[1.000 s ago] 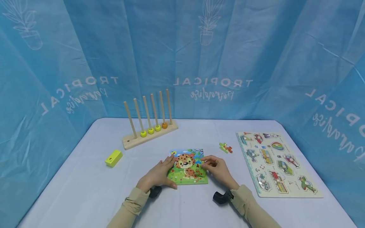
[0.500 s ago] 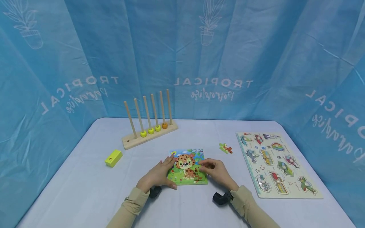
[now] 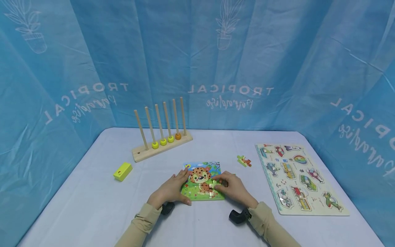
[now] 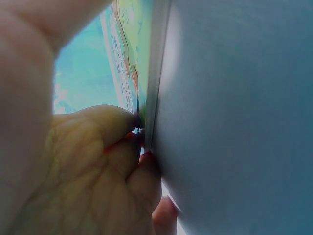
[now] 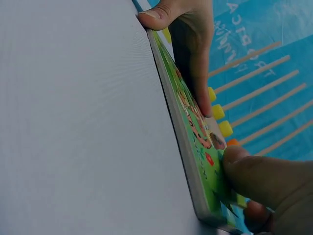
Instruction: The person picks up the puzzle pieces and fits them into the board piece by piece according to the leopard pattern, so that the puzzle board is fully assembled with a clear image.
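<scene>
A leopard jigsaw puzzle (image 3: 197,196) lies on the table between the hands. My left hand (image 3: 173,188) rests along its left side, fingers stretched on the upper left edge and thumb at the lower left corner. In the left wrist view, fingertips touch the board's edge (image 4: 155,63). At the puzzle's right side, my right hand (image 3: 233,188) pinches a green puzzle piece (image 5: 240,200) between thumb and fingers; the hand covers most of it. Beside those fingertips, a pale, irregular patch (image 3: 212,185) shows in the picture.
One loose puzzle piece (image 3: 244,160) lies behind the right hand. A wooden peg stand (image 3: 163,146) with yellow and orange beads stands at the back left. The yellow block (image 3: 123,171) is on the left; a vehicle peg puzzle board (image 3: 277,181) lies on the right.
The right hand has shifted slightly left over the puzzle, its fingers bending more. A pale patch now shows beside its fingertips. The left hand has stayed in place.
</scene>
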The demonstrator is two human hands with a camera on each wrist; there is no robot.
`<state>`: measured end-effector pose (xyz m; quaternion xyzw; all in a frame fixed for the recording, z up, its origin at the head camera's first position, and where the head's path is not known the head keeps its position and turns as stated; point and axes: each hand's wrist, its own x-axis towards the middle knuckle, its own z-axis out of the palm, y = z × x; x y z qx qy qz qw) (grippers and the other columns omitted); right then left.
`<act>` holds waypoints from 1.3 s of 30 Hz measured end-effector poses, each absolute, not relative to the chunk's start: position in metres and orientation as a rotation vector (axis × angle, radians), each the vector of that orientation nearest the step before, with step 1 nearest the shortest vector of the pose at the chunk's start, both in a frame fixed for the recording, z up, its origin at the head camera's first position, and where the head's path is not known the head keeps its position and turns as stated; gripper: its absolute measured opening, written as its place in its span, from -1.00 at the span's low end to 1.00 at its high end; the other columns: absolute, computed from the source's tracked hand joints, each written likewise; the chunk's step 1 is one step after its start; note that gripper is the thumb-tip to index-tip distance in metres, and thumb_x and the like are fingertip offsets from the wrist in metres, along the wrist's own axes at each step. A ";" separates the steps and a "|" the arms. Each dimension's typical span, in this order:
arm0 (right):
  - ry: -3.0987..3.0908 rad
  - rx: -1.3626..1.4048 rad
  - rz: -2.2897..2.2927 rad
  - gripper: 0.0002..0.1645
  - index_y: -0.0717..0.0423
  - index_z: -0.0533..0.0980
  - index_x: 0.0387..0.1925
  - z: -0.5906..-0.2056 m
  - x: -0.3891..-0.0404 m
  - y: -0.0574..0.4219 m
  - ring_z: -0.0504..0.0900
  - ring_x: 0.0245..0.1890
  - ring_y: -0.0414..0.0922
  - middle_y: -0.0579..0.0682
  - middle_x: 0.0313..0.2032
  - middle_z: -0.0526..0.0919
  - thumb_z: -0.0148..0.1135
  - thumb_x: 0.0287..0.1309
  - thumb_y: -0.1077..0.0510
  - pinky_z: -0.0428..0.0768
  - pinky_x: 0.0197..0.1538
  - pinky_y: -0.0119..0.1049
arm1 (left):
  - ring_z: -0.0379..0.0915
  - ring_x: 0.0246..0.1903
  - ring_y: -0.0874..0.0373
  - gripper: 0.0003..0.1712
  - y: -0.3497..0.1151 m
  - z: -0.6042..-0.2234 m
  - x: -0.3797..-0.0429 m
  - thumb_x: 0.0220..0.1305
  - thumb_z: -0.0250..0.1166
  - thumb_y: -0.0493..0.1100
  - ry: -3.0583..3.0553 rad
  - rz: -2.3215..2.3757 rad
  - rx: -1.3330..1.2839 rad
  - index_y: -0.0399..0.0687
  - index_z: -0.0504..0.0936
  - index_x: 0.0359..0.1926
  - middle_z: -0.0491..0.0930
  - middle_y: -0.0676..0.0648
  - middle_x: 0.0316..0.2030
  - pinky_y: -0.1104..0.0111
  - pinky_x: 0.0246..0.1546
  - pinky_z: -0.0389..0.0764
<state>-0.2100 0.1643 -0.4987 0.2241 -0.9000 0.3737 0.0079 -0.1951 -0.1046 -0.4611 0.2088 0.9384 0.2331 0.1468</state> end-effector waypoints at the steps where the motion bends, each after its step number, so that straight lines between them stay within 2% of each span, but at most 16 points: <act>1: -2.824 0.708 1.127 -0.67 -0.12 0.65 -0.03 -0.499 -0.210 0.164 0.29 -0.51 -0.35 -0.27 -0.41 0.47 0.38 0.12 0.04 0.32 -0.44 -0.48 | -0.18 0.52 -0.13 0.34 -0.105 -0.461 -0.195 -0.19 0.57 0.15 2.702 0.671 0.601 -0.24 0.02 0.49 -0.12 -0.18 0.54 -0.03 0.52 -0.03; 5: -2.852 0.731 1.029 -0.64 -0.13 0.64 0.00 -0.498 -0.208 0.164 0.27 -0.52 -0.36 -0.28 -0.38 0.47 0.36 0.14 0.00 0.29 -0.43 -0.50 | -0.18 0.52 -0.13 0.35 -0.105 -0.461 -0.195 -0.20 0.57 0.15 2.704 0.674 0.600 -0.25 0.02 0.49 -0.12 -0.19 0.53 -0.03 0.52 -0.03; 17: -2.827 0.733 1.111 -0.66 -0.15 0.63 -0.02 -0.498 -0.207 0.163 0.32 -0.49 -0.36 -0.26 -0.35 0.51 0.37 0.12 -0.01 0.37 -0.42 -0.49 | -0.17 0.52 -0.14 0.35 -0.106 -0.463 -0.197 -0.20 0.57 0.15 2.705 0.691 0.604 -0.24 0.02 0.49 -0.11 -0.20 0.53 -0.04 0.52 -0.03; 24: -2.709 0.574 1.559 -0.67 0.08 0.59 0.02 -0.489 -0.216 0.175 0.40 -0.56 -0.30 -0.02 -0.35 0.56 0.27 0.24 0.09 0.43 -0.54 -0.43 | -0.16 0.51 -0.17 0.35 -0.106 -0.461 -0.194 -0.21 0.58 0.14 2.700 0.698 0.607 -0.28 0.03 0.49 -0.11 -0.23 0.53 -0.06 0.51 -0.02; 28: -2.604 0.310 1.579 -0.66 0.10 0.60 0.03 -0.483 -0.226 0.191 0.51 -0.37 -0.25 0.06 -0.25 0.62 0.26 0.25 0.08 0.50 -0.41 -0.45 | -0.15 0.50 -0.18 0.35 -0.106 -0.461 -0.193 -0.22 0.58 0.13 2.702 0.705 0.610 -0.28 0.03 0.48 -0.10 -0.24 0.52 -0.07 0.51 -0.02; 31: -2.571 0.068 1.494 -0.65 0.12 0.57 0.07 -0.482 -0.232 0.206 0.54 -0.19 -0.17 0.12 -0.09 0.64 0.22 0.28 0.12 0.51 -0.26 -0.48 | -0.15 0.51 -0.17 0.35 -0.106 -0.461 -0.193 -0.21 0.58 0.14 2.703 0.703 0.607 -0.26 0.03 0.49 -0.10 -0.22 0.53 -0.06 0.51 -0.02; 33: -2.565 -0.082 1.446 -0.62 0.17 0.52 0.13 -0.483 -0.235 0.215 0.54 -0.15 -0.08 0.17 0.02 0.60 0.17 0.31 0.15 0.50 -0.26 -0.46 | -0.15 0.51 -0.18 0.35 -0.106 -0.462 -0.194 -0.21 0.58 0.14 2.703 0.706 0.609 -0.26 0.03 0.49 -0.10 -0.23 0.52 -0.07 0.51 -0.02; 35: -2.565 -0.207 1.410 -0.56 0.21 0.46 0.19 -0.484 -0.237 0.222 0.54 -0.14 0.01 0.21 0.12 0.54 0.14 0.31 0.17 0.49 -0.25 -0.38 | -0.16 0.51 -0.16 0.35 -0.106 -0.462 -0.194 -0.20 0.58 0.14 2.698 0.705 0.610 -0.25 0.03 0.49 -0.11 -0.22 0.53 -0.06 0.51 -0.03; 37: -2.574 -0.282 1.385 -0.48 0.24 0.38 0.26 -0.487 -0.240 0.227 0.52 -0.01 0.12 0.25 0.20 0.46 0.13 0.30 0.17 0.53 -0.07 -0.22 | -0.16 0.51 -0.16 0.35 -0.106 -0.462 -0.195 -0.20 0.58 0.14 2.696 0.706 0.615 -0.25 0.02 0.49 -0.11 -0.22 0.53 -0.06 0.51 -0.02; 39: -2.593 -0.323 1.355 -0.38 0.23 0.31 0.32 -0.488 -0.242 0.230 0.45 0.15 0.18 0.25 0.26 0.41 0.17 0.27 0.14 0.48 0.15 -0.03 | -0.17 0.51 -0.15 0.35 -0.106 -0.462 -0.196 -0.19 0.57 0.15 2.694 0.698 0.618 -0.24 0.01 0.50 -0.12 -0.21 0.53 -0.05 0.52 -0.03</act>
